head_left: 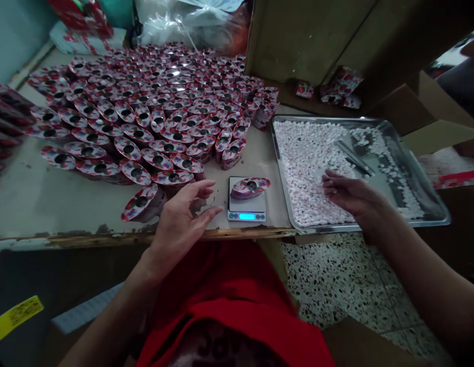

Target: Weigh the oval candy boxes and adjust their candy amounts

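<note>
The left hand [189, 210], fingers apart, should avoid nudging the digital scale [247, 206]. The right hand [351, 196] curls at white pellets [301, 168]; whether it grips any is unclear.

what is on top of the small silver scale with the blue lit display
One red-and-white oval packet with a dark opening sits on the scale. It hides part of the weighing plate; its contents cannot be seen.

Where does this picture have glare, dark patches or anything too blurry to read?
In the head view, glare whitens the clear plastic; the scale has a glowing blue display, its digits unreadable; the brown panel darkens toward the upper right.
</note>
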`<state>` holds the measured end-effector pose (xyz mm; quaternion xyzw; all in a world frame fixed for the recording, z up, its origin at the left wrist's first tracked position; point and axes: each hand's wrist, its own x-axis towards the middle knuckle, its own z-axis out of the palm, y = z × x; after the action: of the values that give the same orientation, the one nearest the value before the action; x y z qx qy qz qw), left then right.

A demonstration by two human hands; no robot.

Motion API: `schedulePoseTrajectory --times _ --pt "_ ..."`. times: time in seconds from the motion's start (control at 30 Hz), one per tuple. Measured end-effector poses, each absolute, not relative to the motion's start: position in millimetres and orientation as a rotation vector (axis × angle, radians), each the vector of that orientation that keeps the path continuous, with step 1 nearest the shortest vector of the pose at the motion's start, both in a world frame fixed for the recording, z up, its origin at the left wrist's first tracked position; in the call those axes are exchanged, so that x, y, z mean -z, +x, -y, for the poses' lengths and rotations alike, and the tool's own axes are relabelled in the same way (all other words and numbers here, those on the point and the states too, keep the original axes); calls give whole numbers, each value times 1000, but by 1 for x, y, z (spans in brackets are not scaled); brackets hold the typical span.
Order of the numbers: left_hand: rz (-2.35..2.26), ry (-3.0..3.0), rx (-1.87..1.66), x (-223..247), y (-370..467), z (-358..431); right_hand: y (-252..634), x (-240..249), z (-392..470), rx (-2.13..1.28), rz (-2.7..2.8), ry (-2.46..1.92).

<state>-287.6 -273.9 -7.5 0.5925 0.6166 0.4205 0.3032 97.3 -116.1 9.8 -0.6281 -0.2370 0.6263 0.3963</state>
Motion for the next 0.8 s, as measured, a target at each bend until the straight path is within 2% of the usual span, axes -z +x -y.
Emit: schedulePoseTrajectory --times 0.17,0.37,0.53,0.7,0.8 --pt "-1681 1799 -1140 -3 -265 262 89 3 132 -1675 794 -1444" --pt "-1895 1989 -1027 -8 -252 257 36 -28 138 -1597 1440 -1169" --pt "-1964 2026 -951 -2 -246 256 -10 -45 137 -1362 1943 -1068" --pt "-1951 2022 -908 3 -246 258 -49 -48 131 -833 2488 -1145" --pt "-1960 1986 -893 4 -251 259 -57 -49 127 -960 2518 -1147"
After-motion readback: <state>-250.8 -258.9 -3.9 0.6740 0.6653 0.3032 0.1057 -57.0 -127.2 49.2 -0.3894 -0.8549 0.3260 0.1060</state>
